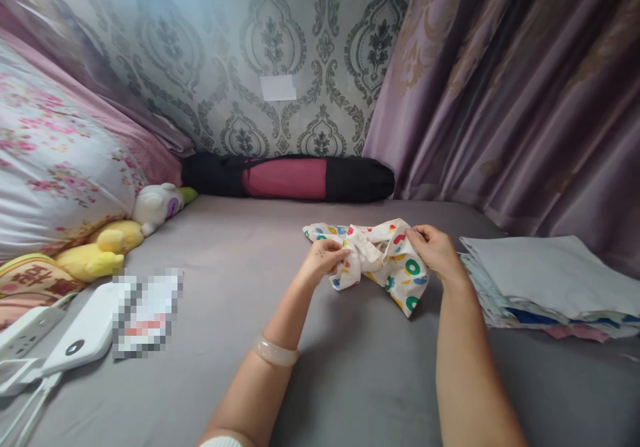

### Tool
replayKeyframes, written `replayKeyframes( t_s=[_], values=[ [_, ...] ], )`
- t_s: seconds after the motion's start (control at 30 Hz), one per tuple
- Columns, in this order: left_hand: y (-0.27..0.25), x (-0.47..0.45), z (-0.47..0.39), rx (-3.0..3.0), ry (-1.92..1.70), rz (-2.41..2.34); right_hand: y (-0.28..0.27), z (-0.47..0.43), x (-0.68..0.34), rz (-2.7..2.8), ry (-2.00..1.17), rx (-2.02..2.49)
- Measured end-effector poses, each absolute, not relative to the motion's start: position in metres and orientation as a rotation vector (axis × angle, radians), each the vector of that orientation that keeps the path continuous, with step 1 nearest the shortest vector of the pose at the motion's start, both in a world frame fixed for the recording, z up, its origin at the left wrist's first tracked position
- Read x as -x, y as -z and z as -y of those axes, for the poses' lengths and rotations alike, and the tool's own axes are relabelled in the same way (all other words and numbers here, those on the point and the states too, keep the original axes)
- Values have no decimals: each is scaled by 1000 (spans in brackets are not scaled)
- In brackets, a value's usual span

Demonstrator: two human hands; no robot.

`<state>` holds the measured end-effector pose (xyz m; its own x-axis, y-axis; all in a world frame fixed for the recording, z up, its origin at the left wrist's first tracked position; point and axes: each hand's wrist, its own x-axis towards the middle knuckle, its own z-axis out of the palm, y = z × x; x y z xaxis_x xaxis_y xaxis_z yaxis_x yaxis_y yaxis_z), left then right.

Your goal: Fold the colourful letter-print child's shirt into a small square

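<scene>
A white cloth garment [367,250] with a bright print of green rings and red, blue and yellow shapes is bunched between my hands, just over the grey sheet [240,314]. My left hand [324,259] pinches a fold near its middle. At the garment's upper right edge, my right hand [433,250] grips the fabric between thumb and fingers. One corner hangs down below the right hand. The garment is crumpled, so its exact kind cannot be told. A pale bangle [275,352] circles my left forearm.
Stacked folded cloths [555,280] lie at the right. A black and pink roll bag [285,178] rests along the wall. At the left are plush toys [93,257], a floral pillow [60,160], a white power bank [90,327], a power strip [27,334] and a blurred packet [150,314].
</scene>
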<state>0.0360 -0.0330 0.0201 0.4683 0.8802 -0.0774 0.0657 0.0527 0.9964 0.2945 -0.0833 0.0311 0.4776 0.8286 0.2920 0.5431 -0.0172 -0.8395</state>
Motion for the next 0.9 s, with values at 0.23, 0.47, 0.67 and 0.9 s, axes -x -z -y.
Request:
replayKeyframes(
  t_s=[0.23,0.47,0.67,0.9],
  values=[
    [-42,-16,27,-1073,-977,-899,-54,99,-281,1253,-657,1641],
    [-70,31,31,-1424,-1038,-847,-65,121,-264,1427,-725,1632],
    [-101,74,41,-1827,-1054,-991,-96,135,-246,1591,-760,1495],
    [-147,105,67,-2281,-1227,-1232,-153,150,-232,1724,-800,1406]
  ],
)
